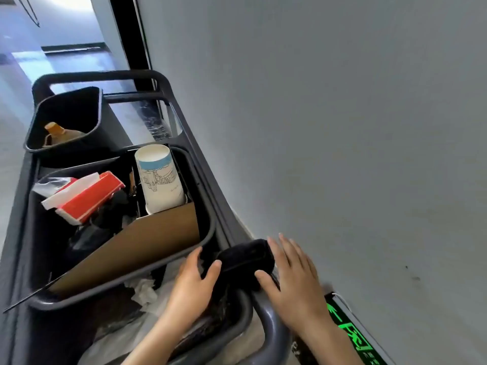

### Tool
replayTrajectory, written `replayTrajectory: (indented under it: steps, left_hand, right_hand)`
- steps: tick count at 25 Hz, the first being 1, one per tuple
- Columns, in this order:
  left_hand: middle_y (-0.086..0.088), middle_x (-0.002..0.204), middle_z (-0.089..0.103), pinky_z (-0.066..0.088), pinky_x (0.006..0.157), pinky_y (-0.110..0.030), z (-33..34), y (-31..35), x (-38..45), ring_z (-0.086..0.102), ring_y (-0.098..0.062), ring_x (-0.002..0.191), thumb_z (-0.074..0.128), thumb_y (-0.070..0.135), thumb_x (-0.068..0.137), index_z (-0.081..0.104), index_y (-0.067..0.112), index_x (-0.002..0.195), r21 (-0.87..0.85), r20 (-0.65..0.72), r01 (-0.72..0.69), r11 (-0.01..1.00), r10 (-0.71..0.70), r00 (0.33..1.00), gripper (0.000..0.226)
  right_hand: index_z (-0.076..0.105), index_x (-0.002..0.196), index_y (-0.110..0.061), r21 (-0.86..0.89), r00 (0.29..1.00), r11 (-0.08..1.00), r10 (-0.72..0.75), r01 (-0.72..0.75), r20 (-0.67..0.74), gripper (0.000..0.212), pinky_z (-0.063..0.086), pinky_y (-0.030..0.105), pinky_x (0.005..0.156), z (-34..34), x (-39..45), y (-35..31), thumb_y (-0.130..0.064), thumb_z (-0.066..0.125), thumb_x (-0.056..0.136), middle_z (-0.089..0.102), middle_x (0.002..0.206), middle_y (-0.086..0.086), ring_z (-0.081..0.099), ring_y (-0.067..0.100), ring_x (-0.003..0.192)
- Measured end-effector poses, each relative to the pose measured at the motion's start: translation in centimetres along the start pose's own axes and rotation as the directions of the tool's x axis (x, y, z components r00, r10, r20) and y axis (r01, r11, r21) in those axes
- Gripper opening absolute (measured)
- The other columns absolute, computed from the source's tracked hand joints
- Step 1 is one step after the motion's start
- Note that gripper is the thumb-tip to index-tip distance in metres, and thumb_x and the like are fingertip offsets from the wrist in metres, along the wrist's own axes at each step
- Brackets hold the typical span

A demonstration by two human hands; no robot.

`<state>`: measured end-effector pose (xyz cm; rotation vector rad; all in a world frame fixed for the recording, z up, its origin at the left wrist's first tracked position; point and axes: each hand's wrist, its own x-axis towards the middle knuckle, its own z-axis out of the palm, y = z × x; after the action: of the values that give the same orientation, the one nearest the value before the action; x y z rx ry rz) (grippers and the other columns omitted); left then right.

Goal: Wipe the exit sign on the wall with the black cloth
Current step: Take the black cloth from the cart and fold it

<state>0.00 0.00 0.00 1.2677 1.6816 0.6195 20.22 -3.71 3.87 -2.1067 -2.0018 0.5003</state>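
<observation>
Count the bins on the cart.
3: far bin holding a bottle, middle bin with the paper cup, near lined bin under the left hand. More may be hidden.

Exit sign (353, 335) partly beyond bottom edge.

Just beyond the left hand (192, 283), a dark bin (208, 233) on a grey cart (147, 75) holds a brown cardboard sheet (147, 241), a red-and-white packet (89, 196) and a paper cup (160, 177). Farther off, a second bin (71, 106) holds an orange-capped bottle (59, 133).

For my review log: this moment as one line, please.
phase: cloth pickup; left hand: grips rolled black cloth; right hand: open against cloth; green lit exit sign: on grey wall, not yet wiped
</observation>
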Motion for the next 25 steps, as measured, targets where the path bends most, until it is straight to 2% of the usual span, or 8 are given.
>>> replayTrajectory:
  steps: [3, 7, 10, 14, 17, 19, 22, 25]
  left_hand:
    - [-0.001, 0.133, 0.063, 0.045, 0.093, -0.028, 0.9, -0.7, 1.8, 0.059, -0.014, 0.117, 0.065, 0.042, 0.098, 0.052, 0.017, 0.142, -0.144, 0.029, 0.106, 0.984, -0.103, 0.994, 0.052]
    - [0.007, 0.092, 0.079, 0.051, 0.061, -0.011, 1.2, -1.0, 2.6, 0.073, 0.0, 0.08, 0.073, 0.036, 0.094, 0.069, 0.027, 0.105, -0.25, 0.111, 0.178, 0.952, -0.154, 0.982, 0.014]
    - [0.011, 0.083, 0.081, 0.055, 0.058, -0.016, 0.8, -0.7, 2.3, 0.076, -0.005, 0.075, 0.075, 0.027, 0.093, 0.075, 0.024, 0.097, -0.276, 0.176, 0.177, 0.945, -0.131, 0.976, 0.006]
    - [0.011, 0.079, 0.08, 0.055, 0.054, -0.014, 0.0, 0.7, 1.6, 0.076, -0.005, 0.07, 0.076, 0.023, 0.093, 0.075, 0.023, 0.091, -0.252, 0.133, 0.114, 0.961, -0.082, 0.988, 0.002]
    - [0.007, 0.08, 0.08, 0.058, 0.059, -0.021, -0.4, 2.2, 0.5, 0.076, -0.007, 0.072, 0.075, 0.028, 0.094, 0.076, 0.024, 0.088, -0.227, 0.122, 0.03, 0.973, -0.002, 0.992, 0.007]
    - [0.005, 0.08, 0.08, 0.054, 0.054, -0.016, -0.3, 3.6, -0.6, 0.076, -0.008, 0.072, 0.075, 0.031, 0.093, 0.077, 0.026, 0.085, -0.277, 0.152, 0.002, 0.961, 0.042, 0.988, 0.01]
    - [0.001, 0.081, 0.08, 0.053, 0.056, -0.013, 0.5, 6.0, -2.4, 0.076, -0.009, 0.074, 0.075, 0.037, 0.09, 0.077, 0.031, 0.081, -0.373, 0.205, -0.023, 0.928, 0.106, 0.973, 0.011]
    - [-0.013, 0.09, 0.079, 0.058, 0.073, -0.032, 3.2, 8.6, -4.9, 0.077, -0.024, 0.085, 0.08, 0.039, 0.087, 0.078, 0.025, 0.085, -0.46, 0.305, -0.028, 0.888, 0.188, 0.934, 0.014]
  right_hand:
    - [0.012, 0.151, -0.035, 0.164, 0.997, 0.985, 0.05, -0.06, 0.063, 0.07, 0.011, 0.03, 0.116, 0.8, 3.0, 0.2, -0.059, 0.039, 0.091, 0.009, 0.163, -0.007, 0.005, 0.01, 0.147]
    - [0.023, 0.149, -0.036, 0.356, 0.979, 0.918, 0.128, -0.177, 0.157, 0.068, 0.031, 0.031, 0.109, 1.8, 4.8, 0.4, -0.054, 0.05, 0.089, 0.034, 0.155, -0.009, 0.034, 0.011, 0.139]
    - [0.041, 0.138, -0.037, 0.364, 0.971, 0.905, 0.166, -0.219, 0.172, 0.056, 0.043, 0.029, 0.098, 1.8, 4.9, 0.6, -0.053, 0.055, 0.086, 0.055, 0.135, -0.013, 0.052, 0.011, 0.123]
    - [0.054, 0.097, -0.039, 0.406, 0.973, 0.885, 0.195, -0.227, 0.12, 0.018, 0.049, 0.025, 0.073, 0.9, 4.2, 0.4, -0.047, 0.063, 0.082, 0.067, 0.091, -0.016, 0.061, 0.004, 0.086]
    - [0.059, 0.091, -0.035, 0.524, 0.969, 0.816, 0.225, -0.244, 0.102, 0.016, 0.05, 0.022, 0.068, -0.2, 2.9, 0.7, -0.045, 0.066, 0.081, 0.07, 0.084, -0.012, 0.063, 0.001, 0.079]
    - [0.063, 0.089, -0.033, 0.646, 0.966, 0.726, 0.246, -0.237, 0.077, 0.013, 0.051, 0.019, 0.067, -1.4, 1.4, 1.4, -0.042, 0.068, 0.081, 0.072, 0.084, -0.01, 0.066, 0.002, 0.08]
    - [0.07, 0.088, -0.033, 0.856, 0.957, 0.47, 0.275, -0.216, 0.091, 0.009, 0.056, 0.022, 0.067, -3.5, -1.4, 2.7, -0.037, 0.072, 0.081, 0.077, 0.089, -0.005, 0.072, 0.011, 0.084]
    - [0.073, 0.092, -0.024, 0.957, 0.936, 0.224, 0.337, -0.182, 0.099, 0.031, 0.058, 0.031, 0.071, -5.6, -5.3, 5.0, -0.043, 0.078, 0.068, 0.077, 0.093, 0.005, 0.073, 0.021, 0.088]
